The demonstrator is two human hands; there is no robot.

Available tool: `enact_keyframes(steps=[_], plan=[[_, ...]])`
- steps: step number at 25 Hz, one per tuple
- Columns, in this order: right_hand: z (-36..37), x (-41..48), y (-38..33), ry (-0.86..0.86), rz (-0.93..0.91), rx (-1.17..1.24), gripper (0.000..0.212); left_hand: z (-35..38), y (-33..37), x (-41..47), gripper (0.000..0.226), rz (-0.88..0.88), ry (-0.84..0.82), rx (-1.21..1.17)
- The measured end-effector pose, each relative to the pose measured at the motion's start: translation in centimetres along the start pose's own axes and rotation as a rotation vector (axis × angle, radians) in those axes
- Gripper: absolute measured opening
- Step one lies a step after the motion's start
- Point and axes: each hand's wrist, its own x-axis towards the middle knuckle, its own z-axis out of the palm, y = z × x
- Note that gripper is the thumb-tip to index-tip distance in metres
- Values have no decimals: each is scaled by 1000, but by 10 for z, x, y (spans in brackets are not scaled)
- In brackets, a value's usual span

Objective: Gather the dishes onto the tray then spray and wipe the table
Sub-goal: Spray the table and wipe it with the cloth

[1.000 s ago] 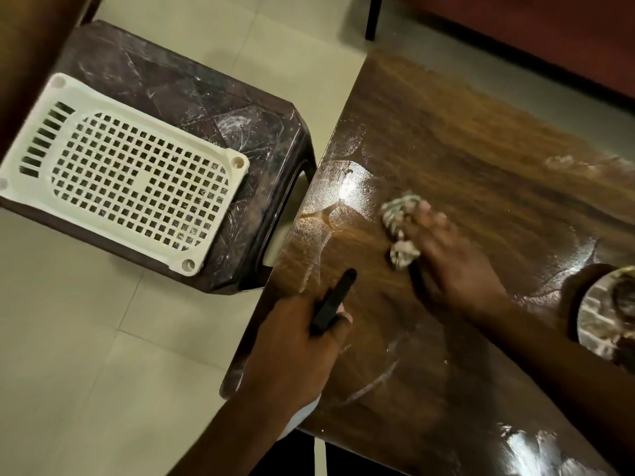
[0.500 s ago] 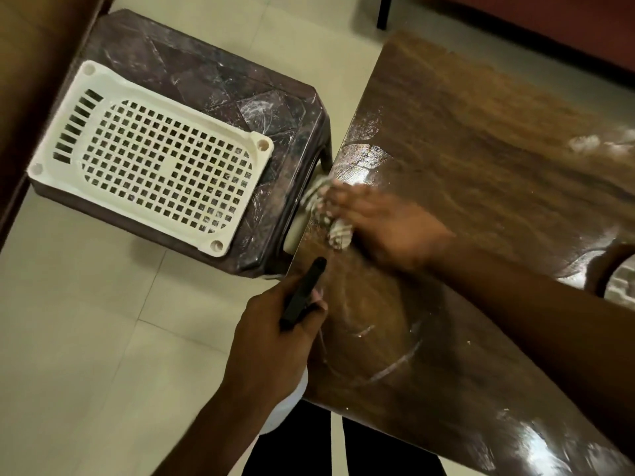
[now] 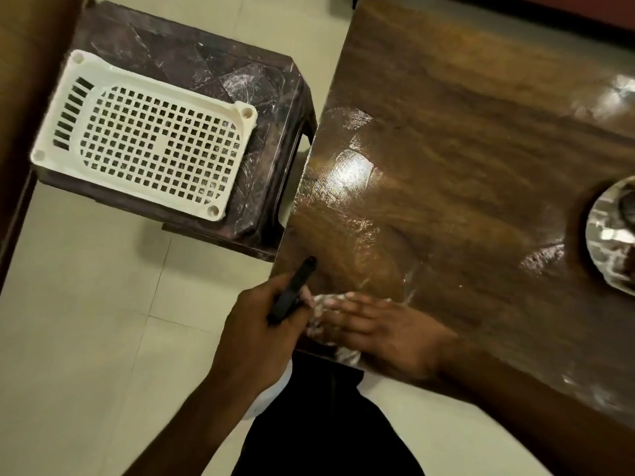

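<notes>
wood-grain laminate on the table (image 3: 464,139) shines wet in streaks and patches near its left edge, so by the look of it spraying is done and wiping is under way at the near left corner. the gathering step looks unfinished: the white perforated tray (image 3: 68,146) sits bare on a dark plastic stool (image 3: 240,73) just beside the table's left edge, with no dishes on it, while a steel dish (image 3: 604,235) rests on the table at its right side, cut off by the frame. that dish would have to go to the tray, and the stretch of table toward the far edge looks drier, with a smear near the far right, so there seems to be a fair share of wiping left.

the right hand (image 3: 381,328) lies flat, palm down, at the table's near edge, fingers stretched out toward the left and pressing a crumpled white cloth (image 3: 323,304) against the surface; the cloth shows only at the fingertips and under the heel of the hand, where a bit hangs over the edge. the forearm runs back along the near edge to the right.

the left hand (image 3: 261,324) hovers just off the near left corner, curled closed around a spray bottle (image 3: 292,293), of which the black trigger head pokes forward over the table's edge and a pale body peeks below the wrist. it almost touches the right hand's fingertips.
</notes>
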Motion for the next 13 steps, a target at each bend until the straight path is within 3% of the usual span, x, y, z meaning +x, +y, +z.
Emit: enact_keyframes(steps=[2,6,7,8,9,13], plan=[[-1,-43,19,92,239,11,68,9,-7,-11,23,-33,-6,18],[4,-53,14,838,1233,286,65,36,-19,-43,16,-115,-44,-10],[11,-34,-4,940,1363,353,65,41,-21,-51,17,-129,-40,-21],[21,-15,-25,927,1364,380,65,45,-25,-58,17,-137,-26,-23],[32,2,-49,822,1243,383,66,49,-27,-63,14,-133,-16,-20],[72,-6,-111,290,487,212,65,59,-39,-82,9,-59,-53,-15]])
